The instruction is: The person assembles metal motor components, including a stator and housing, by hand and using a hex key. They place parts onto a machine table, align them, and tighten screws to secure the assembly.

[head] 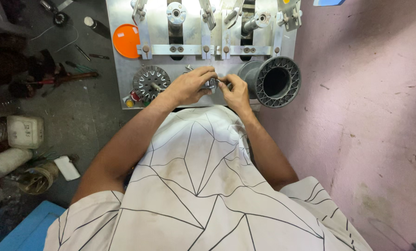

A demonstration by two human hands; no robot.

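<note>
My left hand [189, 86] and my right hand [235, 93] meet over the lower edge of a metal machine panel [124, 74]. Together they pinch a small silvery metal part [212, 83]; most of it is hidden by my fingers. Just left of my left hand sits a round toothed metal wheel [148, 80] on the panel. Right of my right hand lies a large grey plastic spool [274, 82] with its open end facing me. My white shirt with black lines fills the lower frame.
Metal brackets and rollers [176, 13] line the panel's top, beside an orange disc [125, 40]. A pink wall [370, 116] stands at the right. On the dark floor at left lie tools [64, 78], a white container [24, 131], a jar [36, 179] and a blue box [29, 230].
</note>
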